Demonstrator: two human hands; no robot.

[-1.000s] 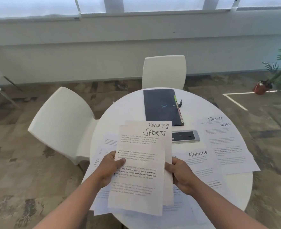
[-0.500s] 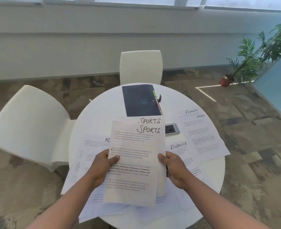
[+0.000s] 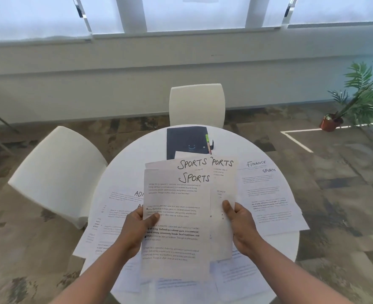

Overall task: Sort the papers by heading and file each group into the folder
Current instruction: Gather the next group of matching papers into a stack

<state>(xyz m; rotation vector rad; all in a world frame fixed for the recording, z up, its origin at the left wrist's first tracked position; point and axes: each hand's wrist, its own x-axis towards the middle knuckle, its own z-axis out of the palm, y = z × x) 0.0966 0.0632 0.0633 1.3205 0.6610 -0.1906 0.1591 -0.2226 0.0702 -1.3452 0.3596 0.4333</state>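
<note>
Round white worktop, papers scattered, dark folder at far edge. Left hand and right hand fingers pinch fanned SPORTS sheets above worktop; loose fan could slip, mixing with FINANCE sheet.

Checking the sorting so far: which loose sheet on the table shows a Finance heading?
The sheet at the table's right, beside the right hand; FINANCE is handwritten at its top, unlike the held Sports sheets.
</note>
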